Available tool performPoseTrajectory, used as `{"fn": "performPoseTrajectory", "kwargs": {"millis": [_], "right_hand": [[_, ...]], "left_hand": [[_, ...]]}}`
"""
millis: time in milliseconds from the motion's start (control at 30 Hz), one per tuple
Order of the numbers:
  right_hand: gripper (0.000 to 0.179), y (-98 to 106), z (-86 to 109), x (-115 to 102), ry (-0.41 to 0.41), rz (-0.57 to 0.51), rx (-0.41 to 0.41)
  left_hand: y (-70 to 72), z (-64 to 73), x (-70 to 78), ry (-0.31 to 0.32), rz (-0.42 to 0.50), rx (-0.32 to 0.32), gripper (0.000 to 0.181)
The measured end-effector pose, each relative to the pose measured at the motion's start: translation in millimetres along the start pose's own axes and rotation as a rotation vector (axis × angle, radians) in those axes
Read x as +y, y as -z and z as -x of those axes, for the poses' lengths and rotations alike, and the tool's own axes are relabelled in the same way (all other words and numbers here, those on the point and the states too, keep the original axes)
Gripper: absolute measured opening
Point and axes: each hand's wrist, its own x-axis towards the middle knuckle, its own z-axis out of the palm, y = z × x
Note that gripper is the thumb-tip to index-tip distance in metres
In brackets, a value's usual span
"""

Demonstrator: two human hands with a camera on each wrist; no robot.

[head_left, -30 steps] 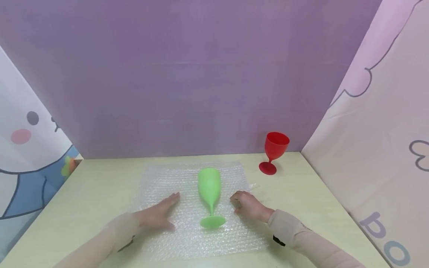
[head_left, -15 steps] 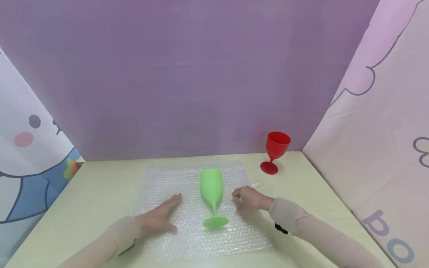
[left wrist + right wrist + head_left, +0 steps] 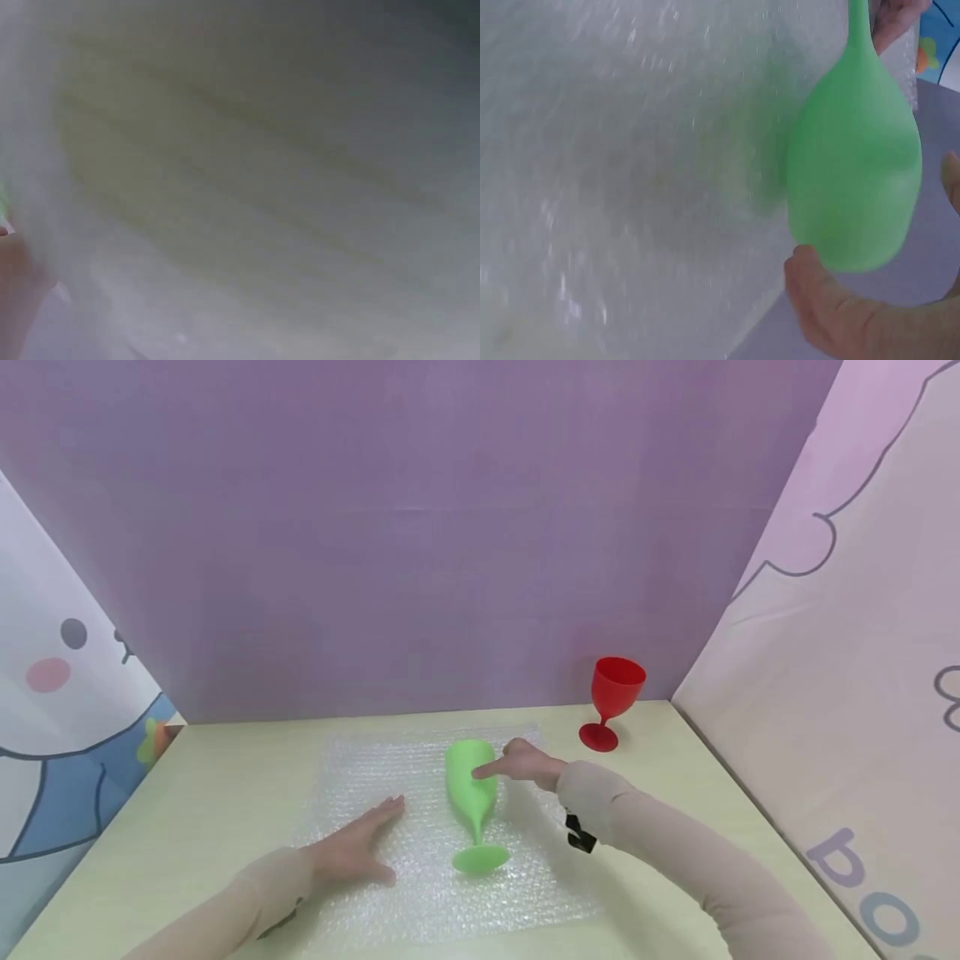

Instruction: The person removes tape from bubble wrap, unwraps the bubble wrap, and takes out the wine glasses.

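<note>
A light green plastic goblet (image 3: 471, 785) lies on its side on a sheet of bubble wrap (image 3: 420, 902), its foot towards me. My left hand (image 3: 352, 852) rests spread on the wrap, left of the goblet. Over the bowl's right side, near the rim, reaches my right hand (image 3: 521, 763). In the right wrist view, the fingers (image 3: 832, 300) of that hand are at the goblet's rim, while the thumb (image 3: 952, 180) stands apart from the bowl; whether they touch it I cannot tell. Blurred pale cloth fills most of the left wrist view, with some hand (image 3: 19, 285) at its edge.
A red goblet (image 3: 617, 687) stands upright at the back right of the pale tabletop (image 3: 240, 777). Behind the table rises a purple backdrop (image 3: 420, 568). Printed panels flank both sides.
My right hand has moved up and left, from beside the goblet to over its bowl. The left hand and the green goblet stay about where they were.
</note>
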Motion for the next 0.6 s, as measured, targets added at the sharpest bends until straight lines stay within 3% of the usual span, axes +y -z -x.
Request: {"fn": "performPoseTrajectory", "kwargs": {"millis": [133,233,400,600], "right_hand": [[0.096,-20,-5.4,-3,-0.061,-0.214,0.035],[0.099,-32,-10.9,-8,-0.073,-0.292,0.087],[0.096,-41,-18.9,-12,-0.100,-0.228,0.166],[0.093,-47,-25.2,-14,-0.152,-0.227,0.218]], "left_hand": [[0.5,0.7,-2.7,0.014,0.013,0.016,0.107],[1.8,1.3,-6.8,0.016,0.020,0.026,0.106],[2.4,0.6,-12.1,0.002,0.026,0.027,0.104],[4.2,3.1,-10.3,0.000,0.034,0.029,0.103]]}}
